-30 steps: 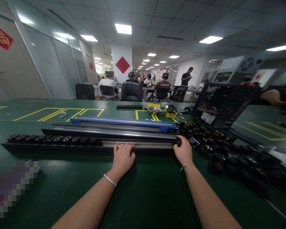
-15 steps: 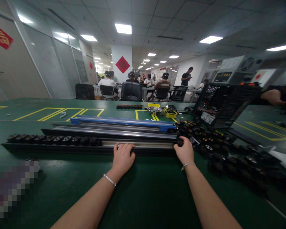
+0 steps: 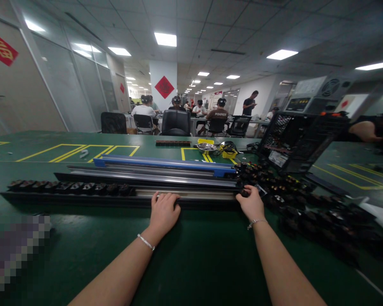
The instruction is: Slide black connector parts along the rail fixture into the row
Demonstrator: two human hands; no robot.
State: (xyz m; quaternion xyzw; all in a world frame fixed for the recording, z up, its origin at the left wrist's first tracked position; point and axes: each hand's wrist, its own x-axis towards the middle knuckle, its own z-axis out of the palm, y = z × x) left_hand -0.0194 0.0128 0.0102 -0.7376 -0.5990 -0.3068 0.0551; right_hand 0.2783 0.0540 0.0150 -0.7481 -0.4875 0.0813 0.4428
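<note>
A long black rail (image 3: 207,196) with a silver groove lies across the table in front of me. A row of small black parts (image 3: 83,187) fills its left portion. Near the rail's middle, my left hand (image 3: 164,212) is closed over its near edge, fingertips in the groove. At the right end, my right hand (image 3: 252,203) pinches a small black part (image 3: 244,193), mostly covered by the fingers. Behind lie another dark rail (image 3: 153,174) and a blue rail (image 3: 166,160). A heap of small black parts (image 3: 274,182) spreads beside my right hand.
An open computer case (image 3: 301,138) stands at the back right. A metal dish (image 3: 207,147) and black cables (image 3: 228,147) sit on the far table, near a short dark strip (image 3: 172,143). A white bag (image 3: 378,214) lies at right. People sit beyond.
My right hand has shifted slightly to the right and a little nearer to me, with the small black part still in its fingers. My left hand stays nearly in place on the rail.
</note>
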